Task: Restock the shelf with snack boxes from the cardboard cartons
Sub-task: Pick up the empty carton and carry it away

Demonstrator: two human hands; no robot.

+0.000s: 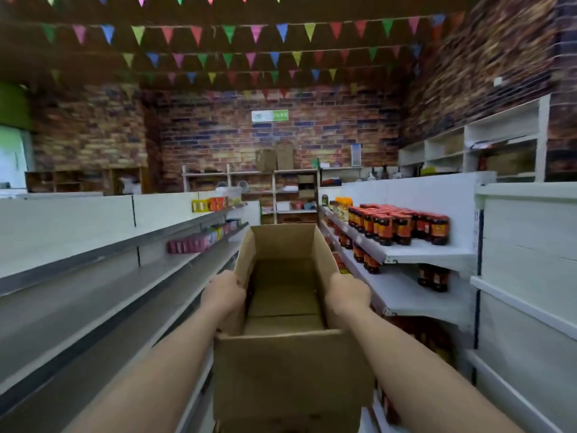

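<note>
I carry an open brown cardboard carton (pixel 290 379) in front of me, in the aisle between two shelf units. Its inside shows only bare cardboard. My left hand (pixel 223 295) grips the carton's left wall, fingers curled over the top edge. My right hand (pixel 346 293) grips the right wall the same way. On the left stands a long white shelf (pixel 103 276), mostly bare, with pink snack boxes (pixel 187 245) and yellow and red snack boxes (pixel 209 204) at its far end.
A white shelf (pixel 415 254) on the right carries several dark jars with red labels (pixel 396 228). Further shelving with more cardboard cartons (pixel 274 159) lines the brick back wall. A white end panel (pixel 527 260) stands close on the right.
</note>
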